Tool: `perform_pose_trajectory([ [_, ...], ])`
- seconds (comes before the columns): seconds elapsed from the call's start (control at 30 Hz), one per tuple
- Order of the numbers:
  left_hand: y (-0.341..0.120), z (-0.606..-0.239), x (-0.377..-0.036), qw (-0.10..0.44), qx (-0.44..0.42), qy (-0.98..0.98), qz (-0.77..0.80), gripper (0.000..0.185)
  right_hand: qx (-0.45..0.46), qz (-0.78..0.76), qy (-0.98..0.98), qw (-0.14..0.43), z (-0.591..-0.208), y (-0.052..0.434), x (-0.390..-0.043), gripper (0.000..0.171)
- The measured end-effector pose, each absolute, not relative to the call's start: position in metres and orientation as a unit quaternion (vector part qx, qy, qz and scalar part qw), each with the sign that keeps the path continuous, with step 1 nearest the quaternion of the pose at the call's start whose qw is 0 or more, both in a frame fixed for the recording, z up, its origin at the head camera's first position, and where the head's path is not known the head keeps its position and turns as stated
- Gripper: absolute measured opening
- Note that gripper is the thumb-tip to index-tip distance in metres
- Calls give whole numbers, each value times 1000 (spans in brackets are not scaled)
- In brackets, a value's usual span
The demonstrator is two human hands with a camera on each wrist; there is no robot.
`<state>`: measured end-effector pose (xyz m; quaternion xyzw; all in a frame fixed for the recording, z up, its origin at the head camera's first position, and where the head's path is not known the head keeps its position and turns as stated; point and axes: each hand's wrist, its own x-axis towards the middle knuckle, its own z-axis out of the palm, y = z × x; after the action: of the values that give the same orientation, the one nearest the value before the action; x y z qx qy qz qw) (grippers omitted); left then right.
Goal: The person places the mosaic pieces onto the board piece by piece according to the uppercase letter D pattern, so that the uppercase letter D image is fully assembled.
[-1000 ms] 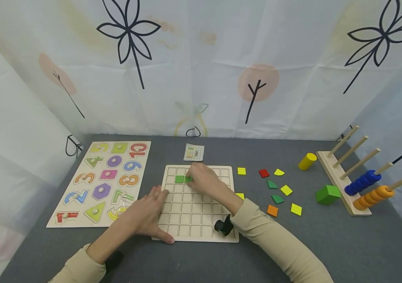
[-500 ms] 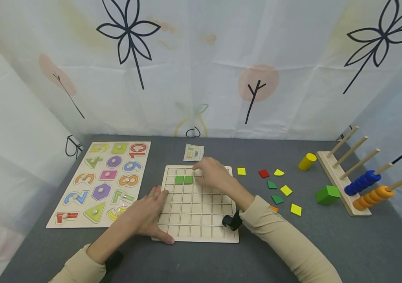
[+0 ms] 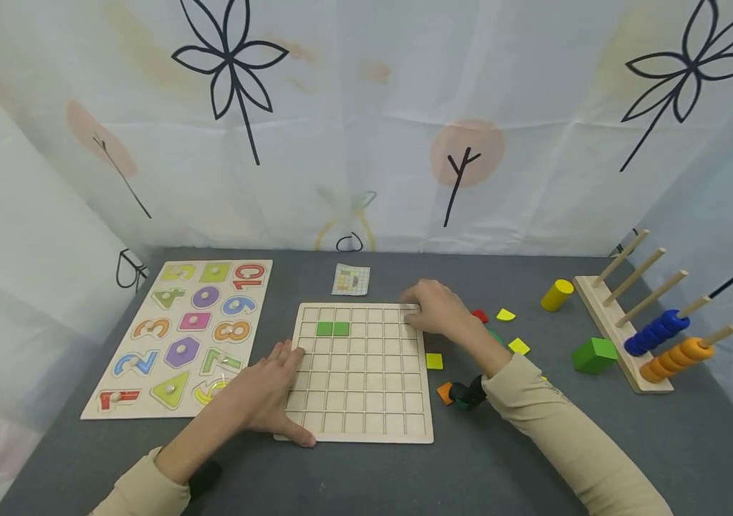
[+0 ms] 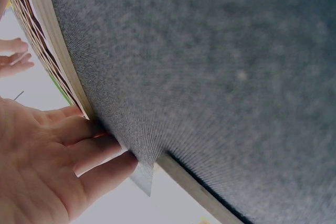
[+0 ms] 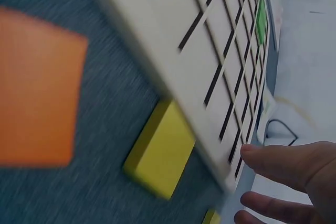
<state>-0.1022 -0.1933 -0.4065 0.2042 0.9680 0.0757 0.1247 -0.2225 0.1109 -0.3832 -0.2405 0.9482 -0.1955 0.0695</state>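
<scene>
1. Grid board [image 3: 362, 380] lies flat on the table [image 3: 366, 480], centred in front of the person. Two green squares [image 3: 341, 329] sit side by side in its cells, far left.
2. Left hand [image 3: 263, 394]: fingers extended along the left edge, thumb spread away at the near edge. Not gripping; likely just steadying it.
3. Right hand [image 3: 440, 308]: at the far right corner. Thumb and fingers apart in the right wrist view, no piece visible between them. Part of a yellow piece [image 5: 211, 216] shows near it.
4. Yellow square [image 3: 434, 361] just beside the right edge, orange square [image 3: 445, 393] nearer. Probably on that side for right-hand reach.
5. Card [image 3: 350, 279] beyond the far edge, print up; presumably there to stay readable.
6. Number board [image 3: 147, 411] left, peg rack [image 3: 659, 385] right: likely parked out of the way.
</scene>
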Motion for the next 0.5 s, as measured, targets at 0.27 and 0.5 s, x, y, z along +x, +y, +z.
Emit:
perform_pose_trajectory([
  [0.27,-194,-406,-101,125,202,968,78,138,-218,-158,960,77,-386,139,-222,35],
  [0.5,-193,-405,-102,125,204,968,79,138,-217,-153,960,86,-387,150,-222,34],
])
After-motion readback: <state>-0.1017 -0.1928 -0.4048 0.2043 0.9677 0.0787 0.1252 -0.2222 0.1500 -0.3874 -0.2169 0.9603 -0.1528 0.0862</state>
